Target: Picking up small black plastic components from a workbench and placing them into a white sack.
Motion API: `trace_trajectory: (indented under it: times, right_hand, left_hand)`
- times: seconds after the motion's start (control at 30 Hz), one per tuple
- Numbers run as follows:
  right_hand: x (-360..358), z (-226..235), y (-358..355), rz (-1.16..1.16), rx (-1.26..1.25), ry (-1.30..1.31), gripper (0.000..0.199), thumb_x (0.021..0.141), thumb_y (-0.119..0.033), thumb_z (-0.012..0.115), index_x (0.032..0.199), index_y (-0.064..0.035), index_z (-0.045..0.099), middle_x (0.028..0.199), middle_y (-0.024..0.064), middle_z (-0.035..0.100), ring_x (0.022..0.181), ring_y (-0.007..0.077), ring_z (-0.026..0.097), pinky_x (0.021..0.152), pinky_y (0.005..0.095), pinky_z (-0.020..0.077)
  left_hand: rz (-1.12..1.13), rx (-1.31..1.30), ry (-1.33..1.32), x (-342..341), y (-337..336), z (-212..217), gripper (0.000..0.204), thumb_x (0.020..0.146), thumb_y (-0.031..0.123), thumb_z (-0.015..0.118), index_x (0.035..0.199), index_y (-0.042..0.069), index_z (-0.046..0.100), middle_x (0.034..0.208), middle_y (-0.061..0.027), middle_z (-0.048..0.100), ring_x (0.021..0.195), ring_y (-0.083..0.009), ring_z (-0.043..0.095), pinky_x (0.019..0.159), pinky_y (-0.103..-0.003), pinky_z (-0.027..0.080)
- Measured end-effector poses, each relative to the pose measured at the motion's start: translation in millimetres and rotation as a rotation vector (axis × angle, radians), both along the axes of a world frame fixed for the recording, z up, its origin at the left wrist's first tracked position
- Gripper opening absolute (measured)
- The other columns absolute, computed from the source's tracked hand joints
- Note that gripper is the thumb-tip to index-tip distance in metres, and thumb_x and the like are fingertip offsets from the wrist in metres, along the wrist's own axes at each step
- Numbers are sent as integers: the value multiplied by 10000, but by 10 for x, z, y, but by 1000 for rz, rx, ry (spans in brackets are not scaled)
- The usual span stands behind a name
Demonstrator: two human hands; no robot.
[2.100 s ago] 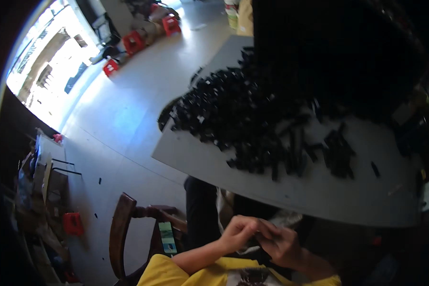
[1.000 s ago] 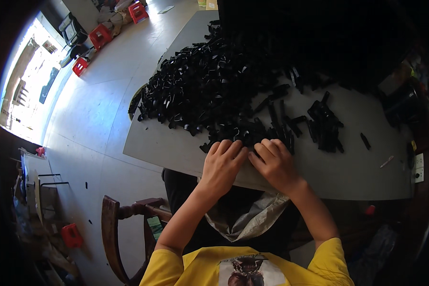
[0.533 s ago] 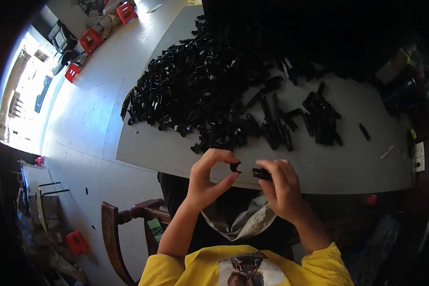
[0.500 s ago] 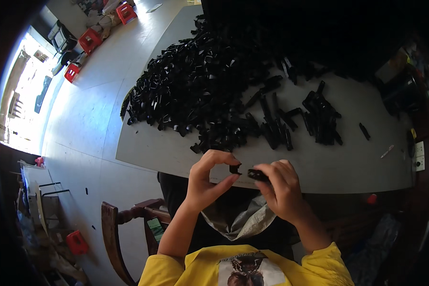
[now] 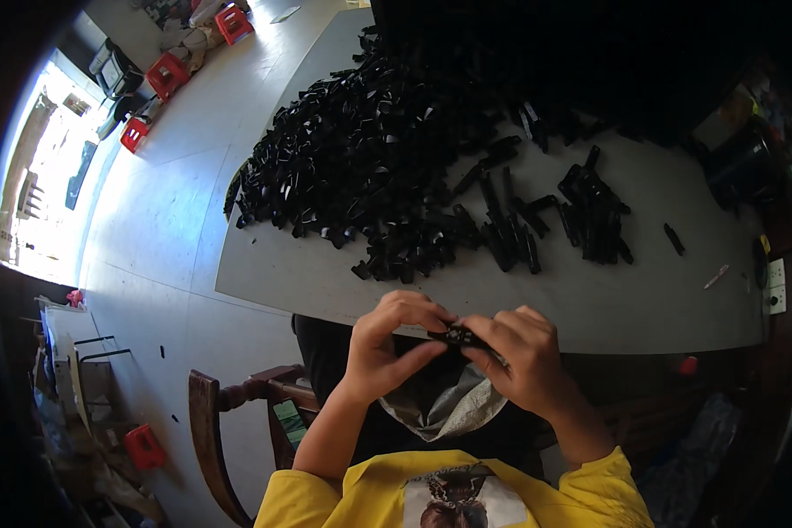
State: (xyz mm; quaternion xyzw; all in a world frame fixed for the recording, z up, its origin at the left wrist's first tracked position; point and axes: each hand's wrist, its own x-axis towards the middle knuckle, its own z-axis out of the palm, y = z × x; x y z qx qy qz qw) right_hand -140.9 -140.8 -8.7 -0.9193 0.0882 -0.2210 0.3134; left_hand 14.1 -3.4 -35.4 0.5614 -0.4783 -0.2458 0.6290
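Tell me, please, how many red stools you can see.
4: a far stool, a middle stool and a nearer stool at upper left, a lone stool at lower left; others may be hidden.

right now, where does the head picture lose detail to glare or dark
Head view: glare whites out the opening at far left and shines on the floor; deep dark swallows the upper right; the black piece at the fingers shows little detail.

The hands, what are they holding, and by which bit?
A small black piece: the left hand pinches its left end, the right hand its right end. I can't tell if it's one piece or two together.
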Motion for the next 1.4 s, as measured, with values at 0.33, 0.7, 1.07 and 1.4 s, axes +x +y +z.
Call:
trace_trajectory:
  times: [0.33,0.7,1.07,1.4]
  right_hand:
    - [-157,-285,376,324,-67,-54,195,775,-175,679,947,-83,680,896,22,629,873,206,638,713,332,476]
    - [-128,-363,378,235,273,63,206,755,-97,653,952,-53,611,967,111,607,868,290,628,706,387,522]
    - [-66,-348,-525,-595,-58,203,313,830,-170,696,1077,-51,546,1018,164,659,965,341,647,776,409,501]
    - [20,-503,-609,-645,-97,259,209,884,-185,644,1006,-31,573,871,177,660,820,309,663,644,390,494]
  left_hand:
    - [-387,-91,488,-418,59,49,517,1025,358,374,854,-55,633,878,-220,687,899,-336,662,881,-435,481]
    - [-247,47,121,-464,-68,20,371,962,289,459,1005,-37,631,1051,-168,641,999,-302,614,871,-363,467]
    - [710,279,-667,192,128,-220,185,790,17,607,971,55,607,853,-115,576,810,-308,574,689,-400,468]
    - [768,314,-740,342,42,-452,101,839,107,617,894,50,555,832,-117,532,796,-314,578,682,-412,471]
